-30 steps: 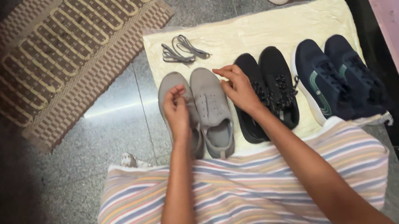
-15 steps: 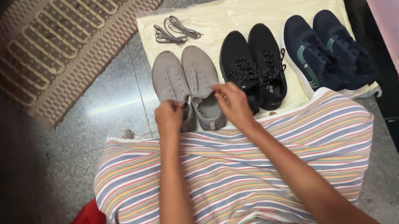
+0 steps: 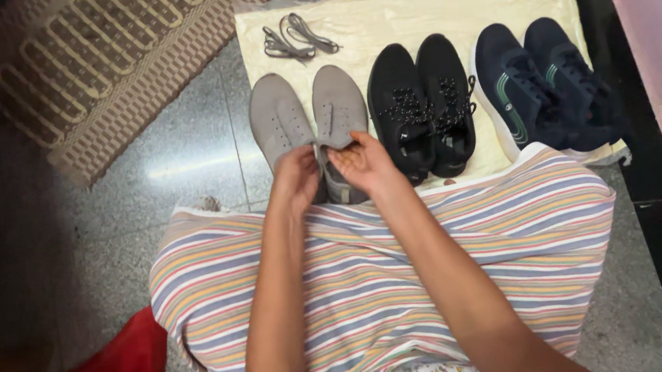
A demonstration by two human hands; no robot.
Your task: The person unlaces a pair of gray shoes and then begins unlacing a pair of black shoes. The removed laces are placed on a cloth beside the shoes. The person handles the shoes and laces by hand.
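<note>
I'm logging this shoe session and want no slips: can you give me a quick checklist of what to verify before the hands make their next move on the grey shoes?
1. Both hands on the grey shoes: ok; left hand and right hand meet at their heel ends.
2. Grey pair side by side on the cream cloth: ok.
3. Loose grey laces within reach beyond the toes: ok.
4. Black shoes clear of the right hand: not ok, close beside it.
5. What the fingers pinch: cannot tell.

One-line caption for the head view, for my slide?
Both hands, left and right, meet at the grey shoes on a cream cloth beside two dark pairs.
</note>
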